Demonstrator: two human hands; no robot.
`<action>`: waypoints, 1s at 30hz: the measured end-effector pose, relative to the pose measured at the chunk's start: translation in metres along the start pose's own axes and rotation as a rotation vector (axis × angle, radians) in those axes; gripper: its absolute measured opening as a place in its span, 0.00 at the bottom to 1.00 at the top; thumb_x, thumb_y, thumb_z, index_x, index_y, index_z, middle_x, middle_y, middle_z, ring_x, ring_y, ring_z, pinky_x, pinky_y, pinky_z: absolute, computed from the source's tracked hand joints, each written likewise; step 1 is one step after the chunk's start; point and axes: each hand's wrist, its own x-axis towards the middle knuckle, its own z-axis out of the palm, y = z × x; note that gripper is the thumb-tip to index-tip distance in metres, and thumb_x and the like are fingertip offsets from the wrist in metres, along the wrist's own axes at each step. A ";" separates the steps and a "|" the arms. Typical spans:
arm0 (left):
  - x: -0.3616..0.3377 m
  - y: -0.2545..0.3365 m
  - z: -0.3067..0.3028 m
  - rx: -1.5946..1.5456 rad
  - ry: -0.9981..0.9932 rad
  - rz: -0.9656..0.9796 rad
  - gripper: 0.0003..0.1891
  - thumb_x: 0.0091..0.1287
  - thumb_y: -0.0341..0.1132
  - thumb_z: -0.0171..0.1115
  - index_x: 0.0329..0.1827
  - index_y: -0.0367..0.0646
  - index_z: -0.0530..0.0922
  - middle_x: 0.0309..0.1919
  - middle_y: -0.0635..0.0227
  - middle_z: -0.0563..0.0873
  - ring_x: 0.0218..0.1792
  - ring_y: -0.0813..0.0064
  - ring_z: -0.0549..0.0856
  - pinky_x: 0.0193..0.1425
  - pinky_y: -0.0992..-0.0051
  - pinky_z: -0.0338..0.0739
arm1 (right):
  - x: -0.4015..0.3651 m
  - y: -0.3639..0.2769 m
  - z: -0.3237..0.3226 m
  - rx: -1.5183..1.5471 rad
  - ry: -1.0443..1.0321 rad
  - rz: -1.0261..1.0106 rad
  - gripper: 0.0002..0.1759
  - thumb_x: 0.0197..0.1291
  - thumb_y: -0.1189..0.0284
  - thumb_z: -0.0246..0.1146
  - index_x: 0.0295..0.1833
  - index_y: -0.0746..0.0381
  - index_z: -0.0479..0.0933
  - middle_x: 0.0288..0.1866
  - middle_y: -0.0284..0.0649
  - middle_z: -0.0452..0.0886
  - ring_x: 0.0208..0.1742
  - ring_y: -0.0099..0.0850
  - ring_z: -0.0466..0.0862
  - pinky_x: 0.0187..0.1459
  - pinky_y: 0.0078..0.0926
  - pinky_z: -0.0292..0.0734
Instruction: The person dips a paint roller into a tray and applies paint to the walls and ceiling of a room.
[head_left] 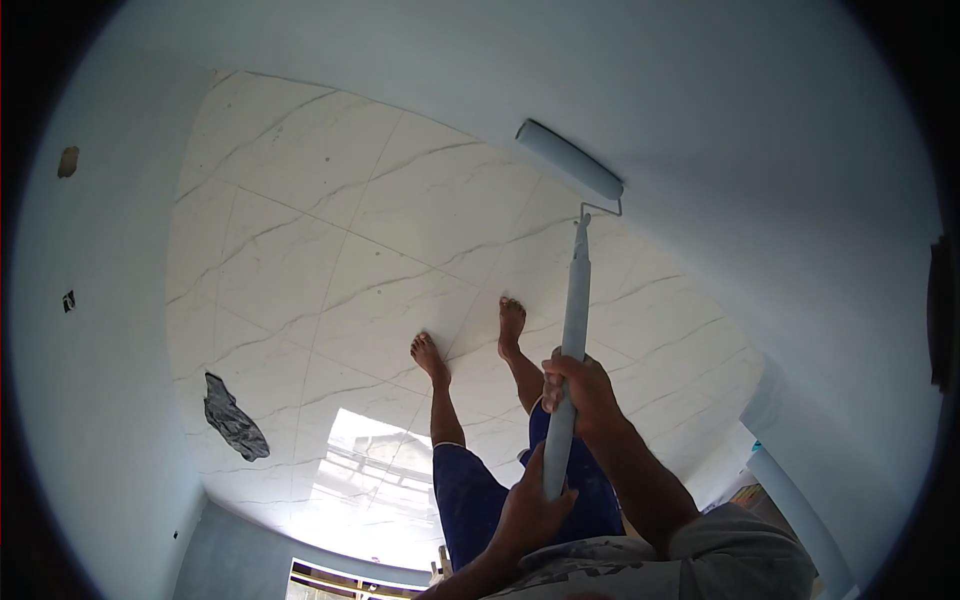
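Note:
I look down at a paint roller (570,160) on a long pale pole (576,300). The roller head rests against the pale blue-grey wall (780,200) just above where it meets the floor. My right hand (582,390) grips the pole's middle, the forearm coming in from the right. Lower down, my left hand (530,502) is closed round the pole's near end. My bare feet (428,352) (511,322) stand on the white marble-patterned tiled floor (300,250), below blue shorts (470,495).
A crumpled grey rag (235,420) lies on the floor at the left, near the left wall (100,400), which has a small hole (68,160). A bright patch of reflected window light (370,480) covers the tiles near my legs. A pale column (795,510) stands at the lower right.

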 end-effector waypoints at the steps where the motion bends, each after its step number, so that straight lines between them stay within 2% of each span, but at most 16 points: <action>1: -0.009 0.000 -0.001 -0.012 -0.009 -0.001 0.40 0.60 0.27 0.65 0.76 0.40 0.57 0.33 0.67 0.80 0.29 0.76 0.82 0.32 0.75 0.79 | -0.005 0.002 0.002 0.005 0.004 0.000 0.07 0.59 0.75 0.62 0.32 0.58 0.69 0.21 0.31 0.68 0.16 0.23 0.70 0.20 0.26 0.69; 4: 0.011 -0.015 -0.008 0.007 0.003 0.006 0.40 0.60 0.25 0.65 0.76 0.40 0.56 0.33 0.68 0.80 0.28 0.77 0.82 0.30 0.75 0.79 | 0.007 0.007 0.006 -0.028 0.072 -0.007 0.08 0.58 0.75 0.63 0.32 0.59 0.69 0.21 0.33 0.68 0.16 0.24 0.71 0.20 0.26 0.70; 8: 0.097 -0.018 -0.040 -0.096 0.008 0.036 0.39 0.59 0.23 0.64 0.76 0.40 0.58 0.31 0.68 0.79 0.25 0.80 0.81 0.26 0.78 0.78 | 0.119 0.013 0.000 -0.050 0.038 -0.026 0.08 0.55 0.76 0.64 0.29 0.60 0.71 0.18 0.33 0.68 0.15 0.26 0.71 0.20 0.28 0.70; 10: 0.154 -0.043 -0.048 -0.117 0.023 0.076 0.38 0.59 0.22 0.63 0.75 0.41 0.60 0.30 0.69 0.79 0.21 0.80 0.80 0.20 0.78 0.75 | 0.188 0.016 -0.016 -0.034 -0.056 -0.002 0.09 0.56 0.76 0.64 0.27 0.60 0.70 0.16 0.34 0.68 0.15 0.26 0.70 0.20 0.28 0.69; 11: 0.188 -0.070 -0.049 -0.054 0.072 0.188 0.37 0.59 0.22 0.63 0.74 0.41 0.62 0.30 0.69 0.79 0.20 0.80 0.79 0.18 0.78 0.74 | 0.212 0.013 -0.016 -0.033 -0.038 -0.012 0.10 0.56 0.77 0.64 0.26 0.60 0.70 0.15 0.34 0.67 0.14 0.27 0.70 0.19 0.28 0.69; 13: 0.227 -0.069 -0.054 -0.093 0.074 0.159 0.35 0.58 0.22 0.62 0.71 0.35 0.63 0.28 0.67 0.79 0.18 0.80 0.78 0.17 0.79 0.73 | 0.243 0.006 -0.015 -0.032 -0.011 -0.006 0.11 0.56 0.77 0.64 0.25 0.59 0.69 0.15 0.34 0.67 0.14 0.27 0.69 0.19 0.28 0.68; 14: 0.234 -0.060 -0.057 -0.097 0.077 0.156 0.35 0.58 0.22 0.62 0.71 0.35 0.63 0.28 0.67 0.79 0.18 0.80 0.78 0.17 0.79 0.73 | 0.254 -0.001 -0.011 -0.006 0.022 0.033 0.11 0.56 0.77 0.64 0.25 0.60 0.69 0.15 0.34 0.67 0.14 0.27 0.69 0.19 0.28 0.68; 16: 0.230 -0.048 -0.059 -0.190 0.031 0.077 0.35 0.57 0.22 0.61 0.71 0.32 0.63 0.28 0.66 0.79 0.18 0.80 0.78 0.17 0.78 0.72 | 0.250 0.001 -0.010 0.021 0.062 0.077 0.10 0.56 0.77 0.64 0.26 0.60 0.69 0.15 0.34 0.67 0.13 0.27 0.68 0.19 0.28 0.68; 18: 0.211 -0.056 -0.055 -0.135 0.044 0.126 0.34 0.58 0.23 0.61 0.71 0.34 0.63 0.28 0.66 0.79 0.18 0.80 0.78 0.17 0.78 0.73 | 0.232 0.001 -0.006 0.020 0.050 0.025 0.10 0.56 0.76 0.64 0.27 0.60 0.69 0.15 0.34 0.68 0.13 0.28 0.69 0.19 0.28 0.68; 20: 0.160 -0.037 -0.050 -0.092 0.047 0.167 0.34 0.60 0.24 0.61 0.72 0.36 0.62 0.29 0.66 0.80 0.21 0.80 0.80 0.20 0.78 0.75 | 0.179 0.000 0.005 -0.004 0.017 0.009 0.10 0.56 0.76 0.64 0.28 0.60 0.70 0.15 0.34 0.68 0.14 0.27 0.70 0.20 0.28 0.69; 22: 0.090 -0.009 -0.038 -0.074 0.039 0.072 0.36 0.62 0.26 0.62 0.74 0.38 0.60 0.31 0.66 0.80 0.26 0.78 0.82 0.27 0.76 0.78 | 0.107 0.002 0.008 -0.037 0.008 -0.009 0.09 0.56 0.76 0.65 0.30 0.60 0.70 0.17 0.33 0.68 0.15 0.27 0.72 0.20 0.28 0.70; 25: 0.019 -0.008 -0.024 -0.038 0.025 0.067 0.38 0.62 0.27 0.64 0.76 0.37 0.57 0.33 0.66 0.80 0.30 0.76 0.82 0.33 0.75 0.79 | 0.024 0.009 0.016 -0.040 0.014 -0.032 0.08 0.60 0.73 0.63 0.33 0.59 0.70 0.18 0.33 0.68 0.15 0.24 0.70 0.19 0.26 0.69; 27: -0.005 -0.001 -0.022 -0.020 -0.048 -0.092 0.39 0.61 0.31 0.65 0.75 0.39 0.57 0.41 0.55 0.84 0.45 0.58 0.86 0.55 0.61 0.77 | 0.005 0.012 0.016 -0.044 0.028 -0.018 0.07 0.60 0.73 0.63 0.34 0.59 0.70 0.18 0.33 0.68 0.15 0.24 0.71 0.19 0.26 0.69; 28: 0.002 -0.005 -0.024 -0.024 -0.045 -0.092 0.39 0.61 0.31 0.65 0.75 0.39 0.57 0.41 0.55 0.84 0.45 0.58 0.86 0.55 0.61 0.77 | 0.005 0.013 0.016 -0.041 0.044 -0.007 0.07 0.60 0.73 0.63 0.34 0.58 0.70 0.18 0.32 0.68 0.15 0.24 0.71 0.19 0.26 0.69; 30: 0.027 -0.025 -0.022 -0.031 0.028 0.065 0.40 0.60 0.27 0.64 0.76 0.37 0.56 0.32 0.66 0.80 0.30 0.76 0.83 0.34 0.75 0.79 | 0.036 0.016 0.009 -0.036 0.015 -0.012 0.07 0.59 0.74 0.63 0.33 0.58 0.70 0.18 0.32 0.68 0.15 0.25 0.71 0.19 0.26 0.69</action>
